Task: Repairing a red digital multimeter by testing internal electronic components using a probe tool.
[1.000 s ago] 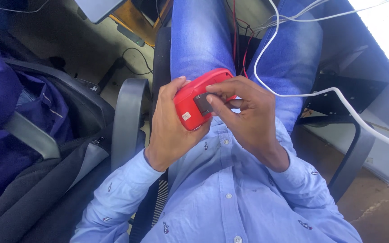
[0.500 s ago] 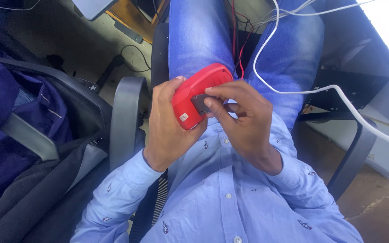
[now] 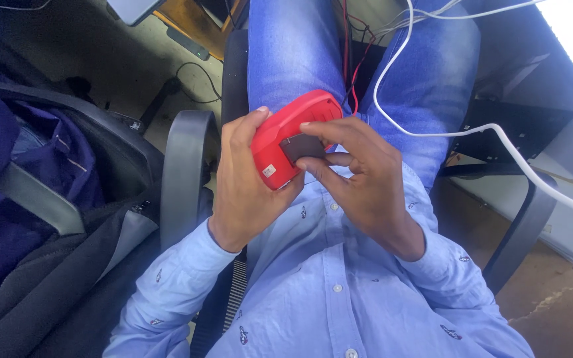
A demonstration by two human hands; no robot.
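The red handheld device (image 3: 292, 136) sits over the person's lap, much where it was a moment ago, tipped slightly more upright. The left hand (image 3: 247, 185) wraps its lower end, fingers closed firmly around the casing. The right hand (image 3: 359, 179) pinches a dark panel (image 3: 302, 147) on its face. Its long axis runs diagonally, upper end toward the knees.

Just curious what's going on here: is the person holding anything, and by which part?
Yes, a red plastic handheld device. The left hand cups its lower end and side; the right hand has its fingertips on the dark panel in the middle.
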